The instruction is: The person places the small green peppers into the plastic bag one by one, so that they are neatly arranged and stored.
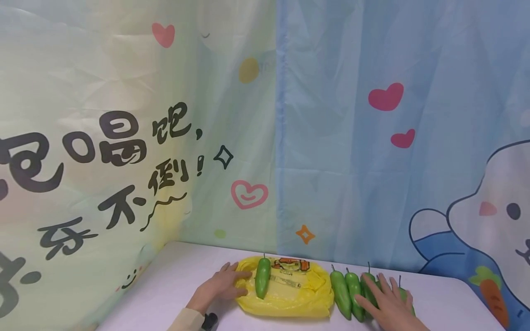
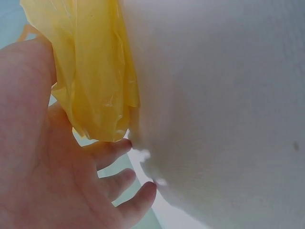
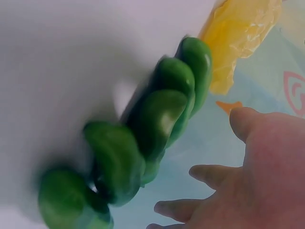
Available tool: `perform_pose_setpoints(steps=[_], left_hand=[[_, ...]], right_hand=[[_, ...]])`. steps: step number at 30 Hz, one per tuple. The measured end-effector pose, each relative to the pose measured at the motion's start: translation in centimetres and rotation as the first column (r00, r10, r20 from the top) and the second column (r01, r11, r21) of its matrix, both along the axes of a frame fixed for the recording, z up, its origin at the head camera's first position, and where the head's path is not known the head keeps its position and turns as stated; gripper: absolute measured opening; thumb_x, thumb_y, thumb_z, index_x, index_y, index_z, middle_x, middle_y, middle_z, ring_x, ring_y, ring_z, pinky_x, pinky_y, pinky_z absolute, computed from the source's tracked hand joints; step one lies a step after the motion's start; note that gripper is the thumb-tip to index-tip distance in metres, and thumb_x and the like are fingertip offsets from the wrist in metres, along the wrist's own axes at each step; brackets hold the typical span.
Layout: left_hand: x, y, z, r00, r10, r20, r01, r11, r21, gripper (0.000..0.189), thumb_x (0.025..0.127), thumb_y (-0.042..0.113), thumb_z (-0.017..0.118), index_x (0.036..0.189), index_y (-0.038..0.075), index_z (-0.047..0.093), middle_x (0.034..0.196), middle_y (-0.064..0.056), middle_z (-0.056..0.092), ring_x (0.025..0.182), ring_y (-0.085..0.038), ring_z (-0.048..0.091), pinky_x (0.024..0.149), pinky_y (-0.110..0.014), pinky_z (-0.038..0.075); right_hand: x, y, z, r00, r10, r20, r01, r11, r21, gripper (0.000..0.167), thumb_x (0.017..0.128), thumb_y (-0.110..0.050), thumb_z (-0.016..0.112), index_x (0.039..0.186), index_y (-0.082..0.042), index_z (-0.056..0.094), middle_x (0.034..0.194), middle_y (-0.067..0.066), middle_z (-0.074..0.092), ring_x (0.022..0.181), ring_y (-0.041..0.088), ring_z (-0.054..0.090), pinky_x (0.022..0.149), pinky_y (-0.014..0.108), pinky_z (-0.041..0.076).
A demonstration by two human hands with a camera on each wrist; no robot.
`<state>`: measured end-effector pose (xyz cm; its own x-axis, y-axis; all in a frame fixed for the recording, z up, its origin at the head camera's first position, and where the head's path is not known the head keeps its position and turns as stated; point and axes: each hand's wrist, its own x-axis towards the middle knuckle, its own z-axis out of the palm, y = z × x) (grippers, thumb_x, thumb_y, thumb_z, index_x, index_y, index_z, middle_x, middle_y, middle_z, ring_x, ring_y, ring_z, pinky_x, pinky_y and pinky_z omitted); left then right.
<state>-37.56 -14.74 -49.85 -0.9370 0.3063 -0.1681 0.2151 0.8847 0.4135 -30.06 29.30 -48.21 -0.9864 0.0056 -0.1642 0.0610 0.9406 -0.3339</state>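
While the left hand (image 1: 219,286) is placed at the left edge of the yellow bag (image 1: 290,309), its fingers are kept spread and nearly straight, so its grip can be called released. A single green pepper (image 1: 262,278) is laid on the left part of the bag, just to the right of these fingertips, with its stem pointed toward the back. In the left wrist view, the side of the bag is seen close against the fingers; how firmly it is touched cannot be told.

The right hand (image 1: 388,305) is held with spread fingers over the right part of a row of green peppers (image 1: 341,294), and its grip is also released. In the right wrist view, a gap is shown between its fingertips and the peppers. At least five can be counted in this row, which is set just to the right of the bag; some are partly hidden by the hand.

Everything is supported by a white table (image 1: 165,271). Behind it, a printed cloth (image 1: 319,115) is hung, pale green at the left and light blue at the right. It is decorated with pink hearts (image 1: 386,97), large dark characters (image 1: 119,138) and a white cartoon figure (image 1: 503,184).
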Motion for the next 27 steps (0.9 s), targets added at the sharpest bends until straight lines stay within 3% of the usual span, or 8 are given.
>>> perform_pose_setpoints(steps=[15,20,27], left_hand=[[-0.2,0.1,-0.1,0.999,-0.032,-0.009,0.032,0.999,-0.001,0.05,0.09,0.041,0.069,0.137,0.028,0.062,0.16,-0.02,0.037,0.15,-0.05,0.022,0.116,-0.075,0.022],[-0.2,0.2,-0.1,1.0,-0.023,-0.007,0.023,1.0,-0.006,0.05,0.089,0.041,0.069,0.137,0.028,0.063,0.16,-0.019,0.037,0.15,-0.049,0.022,0.116,-0.075,0.022],[-0.2,0.2,-0.2,1.0,0.0,0.004,0.0,1.0,-0.011,0.049,0.089,0.041,0.07,0.136,0.029,0.063,0.16,-0.018,0.037,0.15,-0.048,0.022,0.116,-0.075,0.022]], right_hand=[[1.0,4.4,-0.6,0.998,-0.036,0.057,0.038,0.999,-0.036,0.103,0.088,-0.08,0.044,0.153,-0.002,0.033,0.15,0.05,0.012,0.134,0.073,0.001,0.1,0.09,-0.001],[1.1,5.9,-0.9,0.996,-0.036,0.087,0.036,0.999,0.008,0.103,0.087,-0.082,0.043,0.152,-0.002,0.034,0.147,0.05,0.018,0.133,0.073,0.007,0.099,0.091,0.004],[1.2,7.3,-1.5,0.992,-0.062,0.112,0.056,0.997,0.059,0.103,0.083,-0.08,0.052,0.148,-0.001,0.038,0.143,0.05,0.025,0.13,0.072,0.016,0.101,0.09,0.009]])
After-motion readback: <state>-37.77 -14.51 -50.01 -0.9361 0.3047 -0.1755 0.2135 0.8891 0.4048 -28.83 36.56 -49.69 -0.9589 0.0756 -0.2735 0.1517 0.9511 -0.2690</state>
